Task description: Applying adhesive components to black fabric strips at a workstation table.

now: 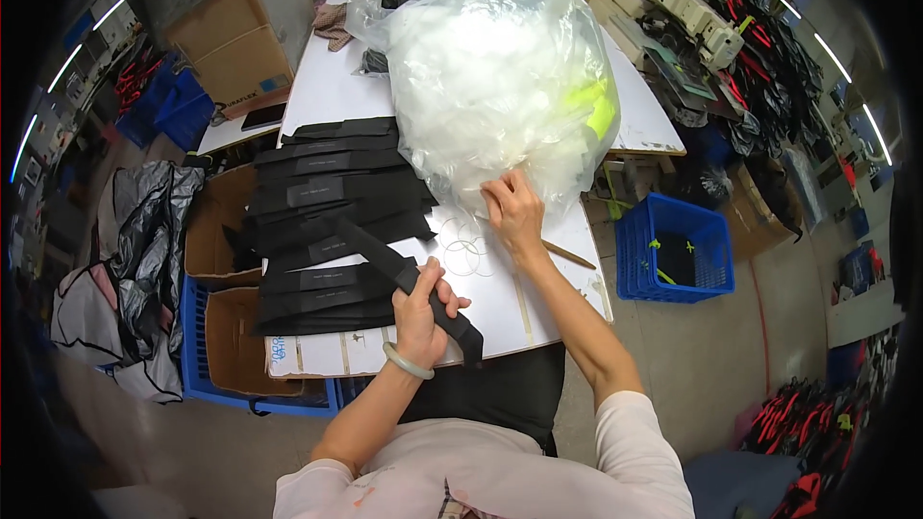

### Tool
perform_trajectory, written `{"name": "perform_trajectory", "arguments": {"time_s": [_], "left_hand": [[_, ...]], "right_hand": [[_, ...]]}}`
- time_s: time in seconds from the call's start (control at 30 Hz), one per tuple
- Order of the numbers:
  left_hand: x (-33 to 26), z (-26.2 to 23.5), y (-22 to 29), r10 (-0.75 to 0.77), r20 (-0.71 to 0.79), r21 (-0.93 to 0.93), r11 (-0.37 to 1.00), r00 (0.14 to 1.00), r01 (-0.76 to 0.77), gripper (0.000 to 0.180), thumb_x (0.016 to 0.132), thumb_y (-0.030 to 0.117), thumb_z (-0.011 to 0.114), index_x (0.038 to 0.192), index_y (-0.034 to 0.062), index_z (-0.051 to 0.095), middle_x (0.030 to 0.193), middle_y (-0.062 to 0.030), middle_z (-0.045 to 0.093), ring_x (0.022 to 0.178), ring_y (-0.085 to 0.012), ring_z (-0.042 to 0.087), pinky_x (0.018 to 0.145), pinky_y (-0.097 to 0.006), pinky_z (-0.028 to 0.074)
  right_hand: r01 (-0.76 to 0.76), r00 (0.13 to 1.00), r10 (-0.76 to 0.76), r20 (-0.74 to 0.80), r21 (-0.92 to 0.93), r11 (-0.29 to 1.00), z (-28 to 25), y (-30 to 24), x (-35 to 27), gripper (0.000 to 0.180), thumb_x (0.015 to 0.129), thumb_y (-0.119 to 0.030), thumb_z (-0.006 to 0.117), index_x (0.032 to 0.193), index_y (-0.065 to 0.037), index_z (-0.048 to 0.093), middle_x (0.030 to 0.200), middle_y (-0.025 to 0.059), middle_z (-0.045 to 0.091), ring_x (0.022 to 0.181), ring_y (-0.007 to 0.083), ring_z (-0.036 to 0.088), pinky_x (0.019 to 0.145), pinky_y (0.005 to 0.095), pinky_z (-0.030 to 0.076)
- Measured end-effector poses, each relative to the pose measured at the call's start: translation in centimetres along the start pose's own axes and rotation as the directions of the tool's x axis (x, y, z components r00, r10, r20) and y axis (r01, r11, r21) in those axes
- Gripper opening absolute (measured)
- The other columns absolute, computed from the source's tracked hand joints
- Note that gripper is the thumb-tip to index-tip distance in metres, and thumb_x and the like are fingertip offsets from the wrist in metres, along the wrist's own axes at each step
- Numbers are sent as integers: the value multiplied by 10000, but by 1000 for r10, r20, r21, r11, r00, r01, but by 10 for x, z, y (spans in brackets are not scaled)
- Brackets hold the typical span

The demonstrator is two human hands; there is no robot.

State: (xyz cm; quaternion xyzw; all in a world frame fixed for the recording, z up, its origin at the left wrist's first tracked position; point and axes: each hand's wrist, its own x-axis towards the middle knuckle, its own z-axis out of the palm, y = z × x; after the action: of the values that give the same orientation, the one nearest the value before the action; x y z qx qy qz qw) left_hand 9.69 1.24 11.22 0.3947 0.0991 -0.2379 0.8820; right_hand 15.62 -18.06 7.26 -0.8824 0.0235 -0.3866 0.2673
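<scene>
My left hand [423, 320] is closed around a long black fabric strip [380, 255], which slants across the table's front edge. One end of the strip hangs below my fingers. My right hand [516, 216] has its fingertips drawn together at the near edge of a big clear plastic bag [413, 86] filled with white fluffy stuffing [495, 48]. What lies between those fingertips is too small to tell. Several thin rings or loops [466, 248] lie on the white table between my hands. A pointed wooden stick [569, 255] rests beside my right wrist.
Stacks of black fabric strips [317, 192] cover the table's left side. Cardboard boxes [231, 336] in a blue crate [197, 365] stand at the left. Another blue crate [673, 250] is on the floor at the right. A sewing machine [673, 14] sits at the far right.
</scene>
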Motion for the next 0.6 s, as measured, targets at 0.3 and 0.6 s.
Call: {"name": "perform_trajectory", "arguments": {"time_s": [0.3,0.6], "left_hand": [[-7,14,25,215,264,63,969,940,-240,216,887,88,655,1059,-24,585,770,-51,595,568,-92,533,542,-220,439],[-18,9,34,203,188,5,978,961,-208,204,929,145,603,989,-51,598,662,-76,572,460,-134,508,477,-267,470]], "right_hand": [[-22,972,-117,205,573,819,-62,-107,-15,140,779,-2,685,907,18,632,1147,185,641,990,317,652,847,367,518],[92,975,-177,135,481,872,-94,-126,-31,271,747,-32,762,1013,-14,709,1064,154,650,864,262,685,718,335,550]]}}
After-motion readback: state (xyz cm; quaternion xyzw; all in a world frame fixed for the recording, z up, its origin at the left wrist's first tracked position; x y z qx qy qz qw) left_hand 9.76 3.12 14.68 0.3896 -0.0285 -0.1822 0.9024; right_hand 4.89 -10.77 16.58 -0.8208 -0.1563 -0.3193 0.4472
